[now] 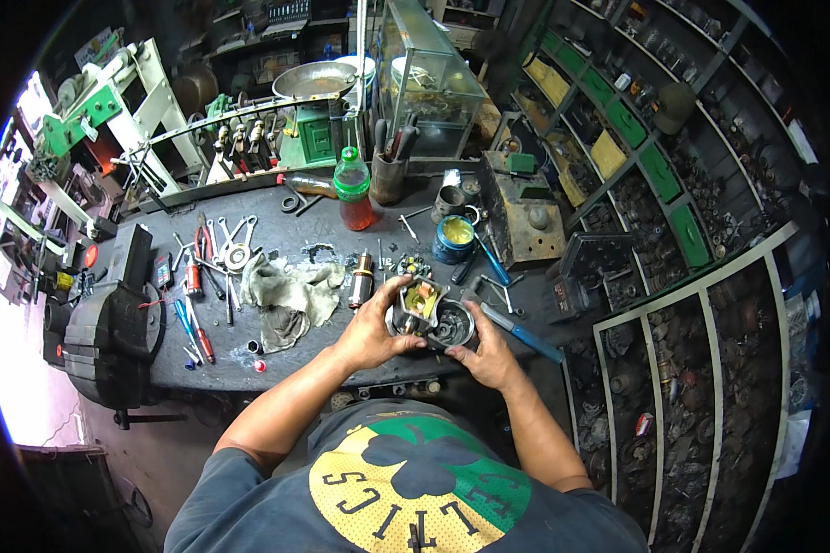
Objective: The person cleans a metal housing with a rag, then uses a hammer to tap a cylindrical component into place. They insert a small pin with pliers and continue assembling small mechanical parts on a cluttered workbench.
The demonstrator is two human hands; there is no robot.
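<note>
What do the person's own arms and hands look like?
The left hand and right hand are bare, with no gloves or watch visible. Forearms show below short, dark sleeves; the shirt bears a round yellow-and-green clover print.

One head-worn fisheye camera looks steeply down and forward over the nearby hands (373,334) and the workbench (231,364).

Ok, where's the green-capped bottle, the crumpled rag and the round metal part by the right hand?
Green-capped bottle (353,191): head view, on the middle of its side.
Crumpled rag (291,291): head view, on its folded middle.
Round metal part (453,324): head view, on its hollow inside.
</note>
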